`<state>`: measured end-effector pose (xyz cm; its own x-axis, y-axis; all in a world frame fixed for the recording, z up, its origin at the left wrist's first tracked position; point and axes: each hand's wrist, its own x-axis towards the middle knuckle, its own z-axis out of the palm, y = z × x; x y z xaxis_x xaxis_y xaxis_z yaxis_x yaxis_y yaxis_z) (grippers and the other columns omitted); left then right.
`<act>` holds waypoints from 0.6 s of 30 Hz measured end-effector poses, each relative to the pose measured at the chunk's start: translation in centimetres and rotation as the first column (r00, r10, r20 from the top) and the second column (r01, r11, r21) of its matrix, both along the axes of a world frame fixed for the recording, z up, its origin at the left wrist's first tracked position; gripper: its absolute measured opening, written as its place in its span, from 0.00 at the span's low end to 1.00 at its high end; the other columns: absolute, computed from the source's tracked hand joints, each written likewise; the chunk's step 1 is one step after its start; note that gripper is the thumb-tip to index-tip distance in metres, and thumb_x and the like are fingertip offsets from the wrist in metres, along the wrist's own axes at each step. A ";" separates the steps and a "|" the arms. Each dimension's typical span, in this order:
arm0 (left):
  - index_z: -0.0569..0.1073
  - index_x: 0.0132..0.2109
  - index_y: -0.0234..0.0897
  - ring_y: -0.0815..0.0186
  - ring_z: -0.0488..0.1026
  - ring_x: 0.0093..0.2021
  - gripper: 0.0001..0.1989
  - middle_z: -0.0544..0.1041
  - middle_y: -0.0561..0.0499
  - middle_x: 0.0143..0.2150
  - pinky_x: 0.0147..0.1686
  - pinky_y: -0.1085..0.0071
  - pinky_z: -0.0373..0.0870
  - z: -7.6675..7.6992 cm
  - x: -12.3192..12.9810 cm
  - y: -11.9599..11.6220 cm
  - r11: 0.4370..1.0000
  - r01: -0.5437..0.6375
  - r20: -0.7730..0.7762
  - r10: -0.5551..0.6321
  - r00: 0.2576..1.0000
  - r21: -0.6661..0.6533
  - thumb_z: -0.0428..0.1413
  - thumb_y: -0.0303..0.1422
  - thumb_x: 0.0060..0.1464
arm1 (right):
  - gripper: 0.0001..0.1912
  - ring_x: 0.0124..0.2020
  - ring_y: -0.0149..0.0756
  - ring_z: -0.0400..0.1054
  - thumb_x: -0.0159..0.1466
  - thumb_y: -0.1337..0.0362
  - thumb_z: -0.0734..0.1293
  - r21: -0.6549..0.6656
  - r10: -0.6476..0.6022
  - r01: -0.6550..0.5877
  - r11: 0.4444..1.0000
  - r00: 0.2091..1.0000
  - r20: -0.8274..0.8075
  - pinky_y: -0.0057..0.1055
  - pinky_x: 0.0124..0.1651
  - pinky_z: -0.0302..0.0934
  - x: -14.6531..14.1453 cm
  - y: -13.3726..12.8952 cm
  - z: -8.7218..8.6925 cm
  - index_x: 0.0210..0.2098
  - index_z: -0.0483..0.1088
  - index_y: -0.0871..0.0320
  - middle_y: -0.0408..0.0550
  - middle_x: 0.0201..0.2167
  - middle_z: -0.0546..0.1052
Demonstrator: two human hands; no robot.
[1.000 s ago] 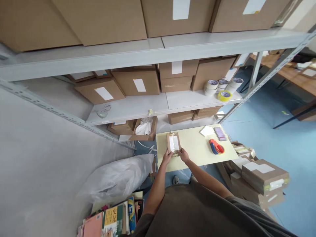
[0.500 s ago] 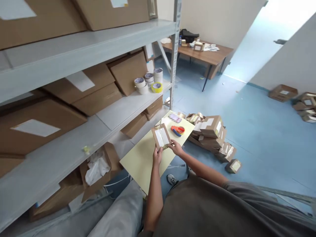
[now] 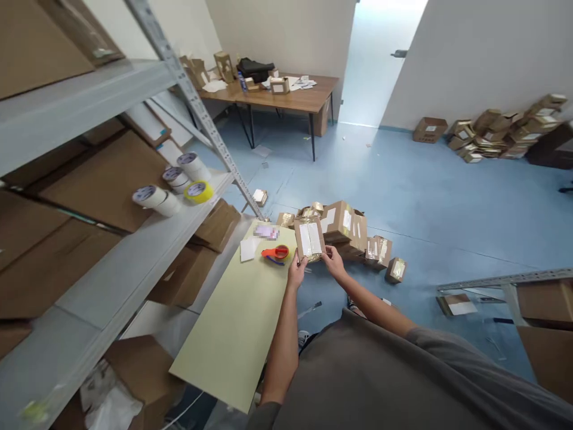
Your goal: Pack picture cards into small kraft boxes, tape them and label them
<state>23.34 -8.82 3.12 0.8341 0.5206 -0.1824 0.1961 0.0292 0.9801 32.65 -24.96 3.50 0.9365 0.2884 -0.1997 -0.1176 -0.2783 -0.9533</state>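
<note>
A small cardboard box with a white label and shiny tape is held up between both of my hands. My left hand grips its lower left corner, thumb on the front. At the lower right corner, my right hand pinches the edge. Left of the box, a red-orange tape dispenser with a blue part lies on the pale yellow board. White paper and a blurred-out purple item lie near it.
Taped boxes are piled on the floor just beyond my hands. A metal shelf with tape rolls and cartons stands at left. A wooden table is at the back, and more boxes lie by the right wall.
My view has swung to the right. The box, still in both hands, has moved off the board to its right side, in front of the floor pile.
</note>
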 end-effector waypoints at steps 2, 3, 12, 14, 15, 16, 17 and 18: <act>0.65 0.74 0.41 0.54 0.67 0.72 0.40 0.73 0.47 0.70 0.72 0.60 0.60 -0.3 3.8 -2.7 0.998 0.058 0.014 -0.058 0.998 -0.012 0.64 0.49 0.61 | 0.21 0.50 0.44 0.77 0.64 0.56 0.68 0.000 -0.057 0.057 0.998 0.998 -0.006 0.43 0.57 0.70 3.1 -3.1 -0.5 0.55 0.72 0.52 0.49 0.53 0.82; 0.65 0.74 0.41 0.54 0.67 0.72 0.40 0.73 0.47 0.70 0.72 0.59 0.60 -0.4 5.7 -4.0 0.996 0.083 0.017 -0.083 0.996 -0.016 0.63 0.49 0.61 | 0.20 0.50 0.44 0.77 0.63 0.55 0.68 -0.002 -0.078 0.078 0.997 0.997 -0.009 0.43 0.57 0.70 4.6 -4.6 -0.8 0.54 0.72 0.52 0.49 0.52 0.82; 0.70 0.71 0.39 0.53 0.69 0.69 0.35 0.75 0.43 0.67 0.71 0.58 0.60 -2.6 21.4 -16.8 0.957 0.292 -0.057 -0.291 0.955 -0.004 0.63 0.45 0.61 | 0.23 0.53 0.45 0.77 0.62 0.54 0.68 -0.061 -0.306 0.302 0.951 0.951 -0.055 0.42 0.58 0.70 17.3 -18.9 -4.4 0.55 0.73 0.54 0.53 0.54 0.81; 0.73 0.68 0.37 0.52 0.69 0.69 0.33 0.75 0.41 0.67 0.71 0.58 0.60 -3.4 24.7 -20.0 0.941 0.340 -0.087 -0.338 0.937 -0.001 0.64 0.45 0.60 | 0.24 0.53 0.44 0.77 0.62 0.55 0.68 -0.085 -0.345 0.340 0.936 0.937 -0.054 0.42 0.59 0.70 19.4 -22.4 -5.5 0.56 0.72 0.54 0.53 0.54 0.81; 0.74 0.68 0.36 0.52 0.69 0.69 0.33 0.75 0.39 0.67 0.71 0.58 0.60 -3.9 26.1 -21.6 0.932 0.362 -0.109 -0.361 0.926 -0.012 0.65 0.44 0.60 | 0.24 0.53 0.44 0.77 0.62 0.55 0.67 -0.095 -0.364 0.358 0.929 0.930 -0.054 0.41 0.58 0.70 20.2 -24.2 -6.0 0.56 0.72 0.55 0.53 0.53 0.81; 0.74 0.67 0.35 0.51 0.69 0.70 0.33 0.74 0.39 0.67 0.71 0.57 0.59 -4.5 27.5 -23.2 0.924 0.382 -0.133 -0.383 0.914 -0.034 0.65 0.44 0.59 | 0.23 0.52 0.44 0.77 0.63 0.55 0.67 -0.109 -0.382 0.374 0.921 0.923 -0.055 0.41 0.58 0.71 21.0 -25.8 -6.6 0.56 0.72 0.55 0.53 0.53 0.81; 0.74 0.68 0.35 0.51 0.68 0.70 0.33 0.74 0.38 0.68 0.71 0.56 0.59 -5.0 28.7 -24.8 0.914 0.400 -0.155 -0.405 0.901 -0.062 0.65 0.43 0.59 | 0.23 0.52 0.44 0.77 0.63 0.55 0.66 -0.127 -0.399 0.390 0.912 0.915 -0.058 0.41 0.57 0.71 21.7 -27.4 -7.2 0.56 0.72 0.55 0.53 0.53 0.81; 0.73 0.68 0.36 0.51 0.67 0.71 0.33 0.75 0.39 0.67 0.72 0.56 0.59 -5.6 29.7 -26.2 0.904 0.419 -0.171 -0.428 0.887 -0.091 0.65 0.43 0.60 | 0.23 0.51 0.44 0.78 0.63 0.56 0.66 -0.152 -0.418 0.406 0.901 0.906 -0.063 0.41 0.56 0.71 22.3 -28.8 -7.9 0.55 0.73 0.55 0.53 0.53 0.82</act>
